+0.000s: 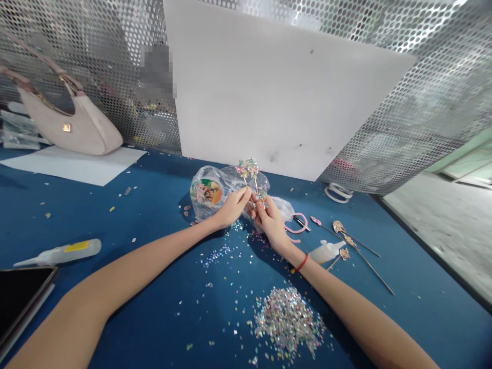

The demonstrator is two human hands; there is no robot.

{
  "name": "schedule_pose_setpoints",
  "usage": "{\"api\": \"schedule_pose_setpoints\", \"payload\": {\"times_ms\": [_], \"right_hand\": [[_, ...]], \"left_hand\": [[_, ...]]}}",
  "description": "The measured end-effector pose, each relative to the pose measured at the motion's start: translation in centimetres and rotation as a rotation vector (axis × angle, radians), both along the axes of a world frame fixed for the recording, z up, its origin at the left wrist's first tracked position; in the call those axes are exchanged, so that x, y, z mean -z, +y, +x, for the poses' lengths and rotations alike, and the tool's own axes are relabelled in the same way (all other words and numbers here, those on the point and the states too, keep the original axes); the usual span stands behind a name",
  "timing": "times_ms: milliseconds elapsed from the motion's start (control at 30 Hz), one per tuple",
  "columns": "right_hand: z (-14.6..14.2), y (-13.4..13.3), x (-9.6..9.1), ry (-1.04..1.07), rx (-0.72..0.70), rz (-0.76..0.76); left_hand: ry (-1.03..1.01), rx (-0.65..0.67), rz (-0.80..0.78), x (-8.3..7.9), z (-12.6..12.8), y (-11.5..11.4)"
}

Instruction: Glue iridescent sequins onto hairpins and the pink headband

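Note:
In the middle of the table my left hand [232, 207] is closed, fingers pinched on thin metal hair sticks [251, 167] whose heads are covered in coloured rhinestones. My right hand [272, 224], wearing a red cord bracelet [302, 263], meets it and pinches a hair stick with a lower jewelled head [262, 192]. Three jewelled heads show, all pointing up. Which stick sits in which hand is partly hidden by the fingers. Crumpled clear plastic bags [205, 192] lie just behind both hands. Blue rhinestones [217, 254] are scattered below them.
A heap of clear rhinestones [289, 320] lies in front. Undecorated hair sticks [369, 264], a glue bottle [326, 252] and a pink band [300, 224] are at right. At left are another glue bottle [75, 251], a phone [23, 294] and a handbag [82, 120]. A white board [277, 92] leans behind.

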State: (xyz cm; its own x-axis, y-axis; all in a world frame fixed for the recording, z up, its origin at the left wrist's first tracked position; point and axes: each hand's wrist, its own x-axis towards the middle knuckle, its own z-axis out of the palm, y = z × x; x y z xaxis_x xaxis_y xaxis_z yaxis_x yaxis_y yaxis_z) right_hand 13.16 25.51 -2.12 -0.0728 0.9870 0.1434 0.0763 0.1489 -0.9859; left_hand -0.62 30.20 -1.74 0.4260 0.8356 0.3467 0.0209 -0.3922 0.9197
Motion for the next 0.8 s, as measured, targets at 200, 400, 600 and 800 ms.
{"api": "schedule_pose_setpoints", "payload": {"times_ms": [200,400,600,800], "right_hand": [[-0.03,-0.01,-0.11,-0.01,0.011,-0.002],[-0.04,0.0,-0.1,0.026,0.019,0.009],[-0.07,0.06,0.07,0.04,0.025,0.01],[-0.05,0.55,0.37,0.023,0.041,-0.018]], "left_hand": [[0.017,-0.008,0.011,-0.22,-0.06,-0.1],[0.019,-0.007,0.024,-0.36,0.0,-0.13],[0.076,-0.046,0.065,-0.43,-0.05,-0.17],[0.156,-0.073,0.071,-0.61,-0.09,-0.29]]}}
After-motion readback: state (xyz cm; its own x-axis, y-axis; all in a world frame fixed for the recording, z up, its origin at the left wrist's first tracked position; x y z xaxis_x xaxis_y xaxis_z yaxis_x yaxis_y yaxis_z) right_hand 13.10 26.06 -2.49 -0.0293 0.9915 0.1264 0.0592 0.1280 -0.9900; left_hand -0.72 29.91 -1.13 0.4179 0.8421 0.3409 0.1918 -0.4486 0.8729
